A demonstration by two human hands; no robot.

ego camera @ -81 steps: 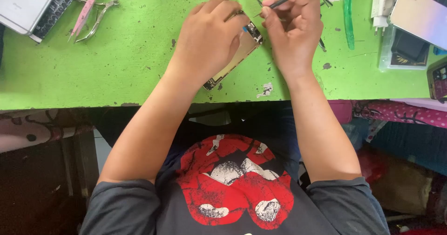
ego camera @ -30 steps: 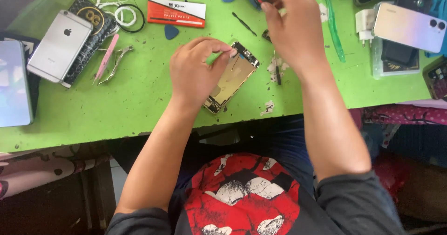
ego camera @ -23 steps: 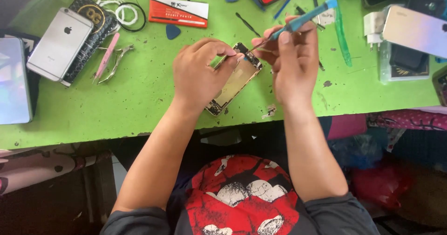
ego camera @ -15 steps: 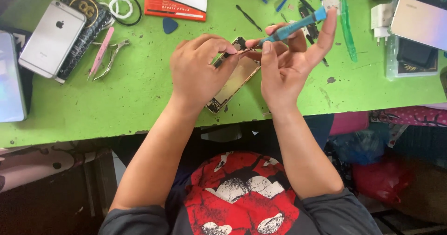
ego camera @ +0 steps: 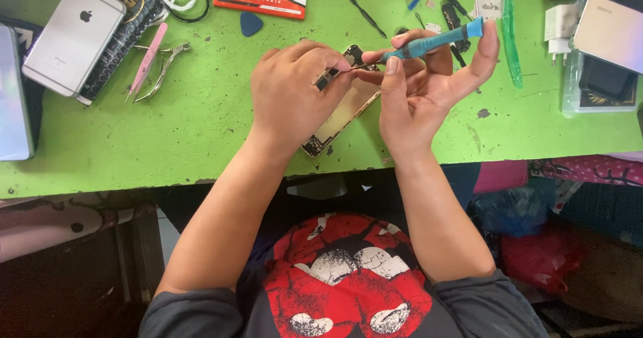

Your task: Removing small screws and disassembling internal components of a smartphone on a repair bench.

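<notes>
near the front edge of the green table (ego camera: 201,130), the left hand (ego camera: 295,97) curls closed over the opened phone shell (ego camera: 341,113), pinning it flat; just right of it, the right hand (ego camera: 422,90) pinches a blue screwdriver (ego camera: 435,42), spare fingers splayed, tip angled into the shell's top end.

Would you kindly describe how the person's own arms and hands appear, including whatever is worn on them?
Both arms are bare from the upper arm down. Dark grey short sleeves cover the shoulders. The left hand and right hand wear no gloves, and no rings, watch or bracelet show.
</notes>
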